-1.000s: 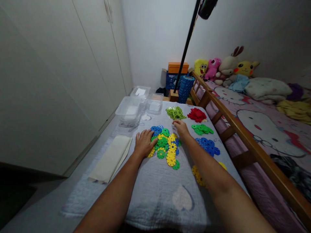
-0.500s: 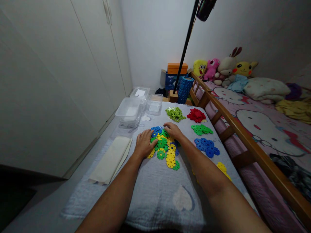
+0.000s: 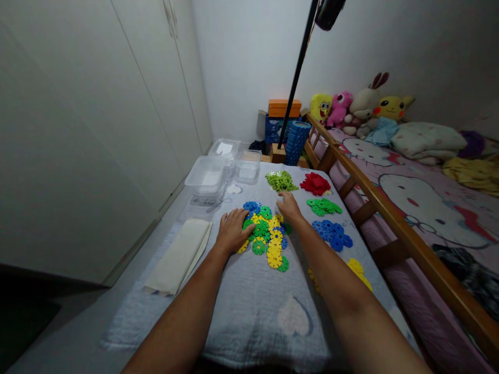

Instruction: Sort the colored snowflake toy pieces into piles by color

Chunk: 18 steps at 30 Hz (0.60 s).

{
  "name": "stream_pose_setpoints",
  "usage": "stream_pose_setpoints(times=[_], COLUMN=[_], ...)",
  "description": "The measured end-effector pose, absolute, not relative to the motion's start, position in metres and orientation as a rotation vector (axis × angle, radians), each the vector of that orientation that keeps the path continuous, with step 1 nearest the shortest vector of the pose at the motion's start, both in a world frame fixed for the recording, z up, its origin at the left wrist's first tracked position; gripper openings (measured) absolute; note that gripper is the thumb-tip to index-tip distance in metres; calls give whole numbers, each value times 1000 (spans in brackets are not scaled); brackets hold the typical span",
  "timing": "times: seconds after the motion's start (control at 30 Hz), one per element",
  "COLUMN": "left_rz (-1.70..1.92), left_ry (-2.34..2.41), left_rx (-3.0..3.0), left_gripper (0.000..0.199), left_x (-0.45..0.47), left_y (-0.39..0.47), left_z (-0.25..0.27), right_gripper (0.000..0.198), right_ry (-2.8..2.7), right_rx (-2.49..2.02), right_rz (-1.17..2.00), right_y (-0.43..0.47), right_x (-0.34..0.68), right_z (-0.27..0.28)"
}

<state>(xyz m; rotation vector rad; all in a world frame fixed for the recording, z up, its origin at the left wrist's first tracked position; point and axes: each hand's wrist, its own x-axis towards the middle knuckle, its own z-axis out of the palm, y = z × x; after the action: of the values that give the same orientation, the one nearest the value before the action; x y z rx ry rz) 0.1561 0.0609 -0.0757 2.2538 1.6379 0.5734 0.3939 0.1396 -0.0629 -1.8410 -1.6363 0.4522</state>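
A mixed heap of blue, green and yellow snowflake discs (image 3: pixel 262 229) lies in the middle of the cloth-covered table. My left hand (image 3: pixel 233 228) rests flat against the heap's left side, fingers apart. Just past its right side is my right hand (image 3: pixel 289 205), fingers curled together close to the lime-green pieces (image 3: pixel 281 181); whatever is in its fingertips is too small to make out. Sorted by colour along the right side are red pieces (image 3: pixel 315 184), green discs (image 3: pixel 323 206), blue discs (image 3: pixel 332 235) and yellow discs (image 3: pixel 359 273), the yellow partly behind my right forearm.
Clear plastic boxes (image 3: pixel 206 175) stand at the back left, with a folded beige cloth (image 3: pixel 180 255) nearer me. A wooden bed rail (image 3: pixel 374 221) runs along the right edge. Behind the table are a black pole (image 3: pixel 297 78) and a blue foam roller (image 3: pixel 297 144).
My right hand has moved right and slightly away from me, off the top of the heap, uncovering a green disc there. My left hand stays almost in place.
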Motion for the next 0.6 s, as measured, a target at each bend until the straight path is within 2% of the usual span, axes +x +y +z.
stream_pose_setpoints(times=[0.17,0.23,0.37,0.43,0.5,0.6], left_rz=[615,633,685,706,693,615], left_ry=[1620,1613,1599,1613,1665,1755], left_rx=[2247,2242,2234,2220,2172,2092], left_gripper=[51,51,52,54,57,61], left_x=[157,157,156,156,158,166], left_y=[59,59,60,62,66,72], left_z=[-70,-69,-72,-75,-77,-75], right_gripper=[45,57,97,110,116,116], right_ry=[-1658,-1767,-1949,-1980,-1977,-1937], right_rx=[-1858,-1850,-1890,-1919,-1934,-1926], right_rz=[598,580,457,396,341,256], right_y=[86,56,-3,-25,-41,-52], right_x=[384,378,366,360,355,348], right_z=[-60,-62,-72,-79,-85,-91])
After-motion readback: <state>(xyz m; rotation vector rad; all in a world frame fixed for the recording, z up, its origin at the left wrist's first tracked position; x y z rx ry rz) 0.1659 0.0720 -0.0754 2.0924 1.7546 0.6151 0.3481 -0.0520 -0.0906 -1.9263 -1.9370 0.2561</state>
